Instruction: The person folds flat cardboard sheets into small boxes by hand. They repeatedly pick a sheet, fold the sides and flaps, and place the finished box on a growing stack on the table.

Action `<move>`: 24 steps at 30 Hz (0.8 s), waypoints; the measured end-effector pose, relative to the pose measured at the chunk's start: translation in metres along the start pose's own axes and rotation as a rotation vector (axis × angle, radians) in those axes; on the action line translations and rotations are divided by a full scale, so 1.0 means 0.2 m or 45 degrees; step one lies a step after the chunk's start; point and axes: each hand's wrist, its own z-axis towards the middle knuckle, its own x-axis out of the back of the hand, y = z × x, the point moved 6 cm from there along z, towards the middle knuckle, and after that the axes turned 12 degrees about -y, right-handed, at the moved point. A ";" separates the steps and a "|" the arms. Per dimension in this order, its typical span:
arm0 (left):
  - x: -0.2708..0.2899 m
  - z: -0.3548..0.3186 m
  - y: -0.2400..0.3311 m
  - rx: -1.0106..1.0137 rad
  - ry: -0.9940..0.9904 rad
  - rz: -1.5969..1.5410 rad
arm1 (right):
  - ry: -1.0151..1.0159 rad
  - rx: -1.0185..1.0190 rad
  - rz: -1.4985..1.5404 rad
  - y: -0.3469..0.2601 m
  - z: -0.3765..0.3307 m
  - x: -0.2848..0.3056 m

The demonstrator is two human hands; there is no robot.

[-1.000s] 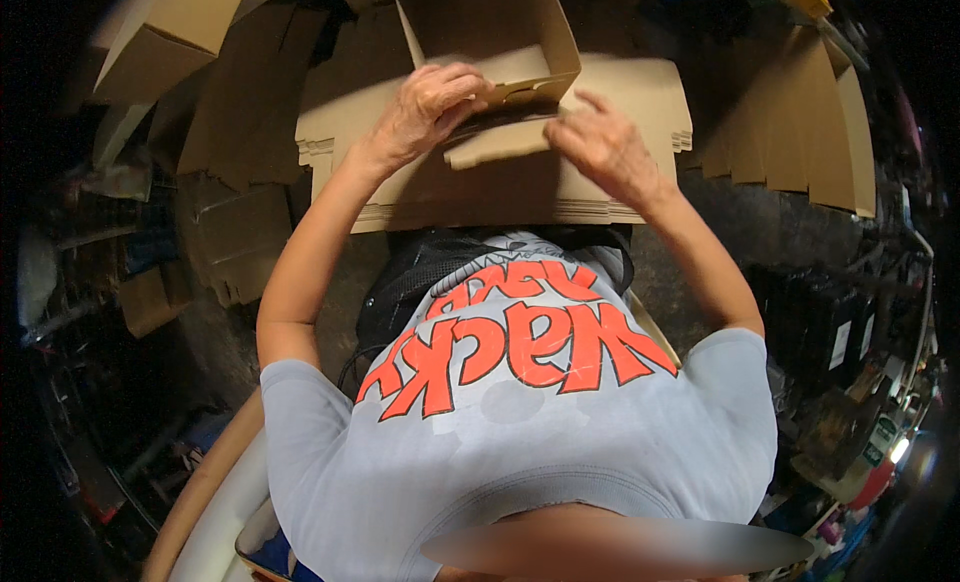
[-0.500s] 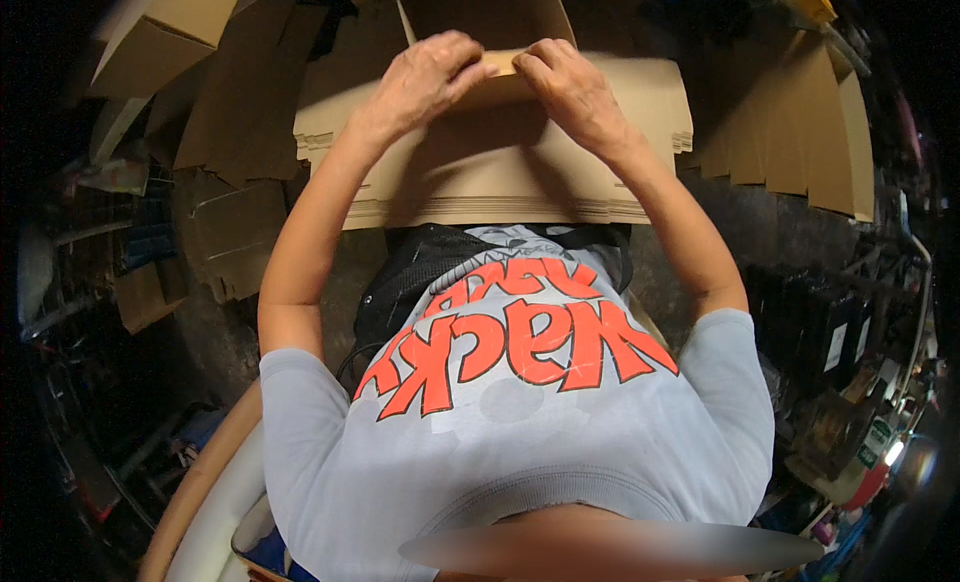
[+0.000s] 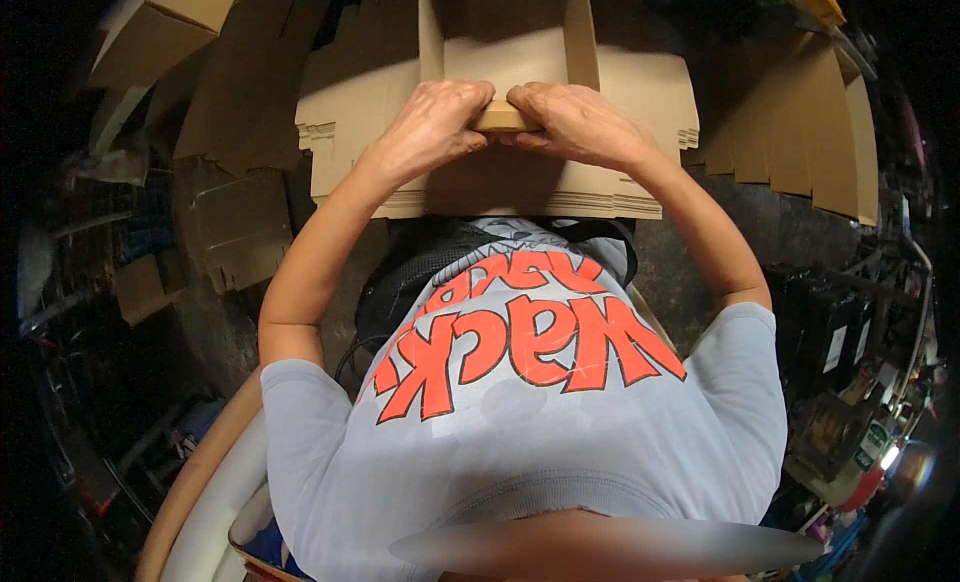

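Observation:
My left hand [image 3: 440, 119] and my right hand [image 3: 565, 120] are close together above a stack of flat cardboard sheets [image 3: 655, 102]. Both are closed, thumbs underneath, on the two ends of a short yellowish-tan strip [image 3: 503, 117]. Whether it is tape or another material I cannot tell. It lies along the near edge of an open cardboard box [image 3: 505, 57], whose side walls stand up beyond my hands. Fingers cover the strip's ends and part of the box edge. The box rests over the stack, its shadow falling on the near sheets.
More cardboard panels [image 3: 790, 112] lean at the right, and others [image 3: 235, 92] stand at the left. A cardboard box [image 3: 165, 32] sits at the upper left. Beside me at the lower left are long curved rolls [image 3: 215, 517]. Dark clutter lines the right side.
Both hands have come nearer to me, with the strip between them. The box has tilted so that its inside and side walls now show beyond my hands.

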 end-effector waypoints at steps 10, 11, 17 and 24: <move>0.07 -0.16 0.06 -0.325 0.401 0.368 | -0.245 -0.156 0.098 0.05 0.02 -0.03; 0.06 -0.17 0.05 -0.281 0.341 0.320 | -0.280 -0.174 0.088 0.05 0.02 -0.04; 0.04 -0.15 -0.04 -0.176 0.275 -0.024 | -0.232 -0.151 0.066 0.06 0.03 -0.03; 0.03 -0.13 -0.08 -0.113 0.148 -0.062 | -0.265 -0.191 0.076 0.06 0.03 -0.04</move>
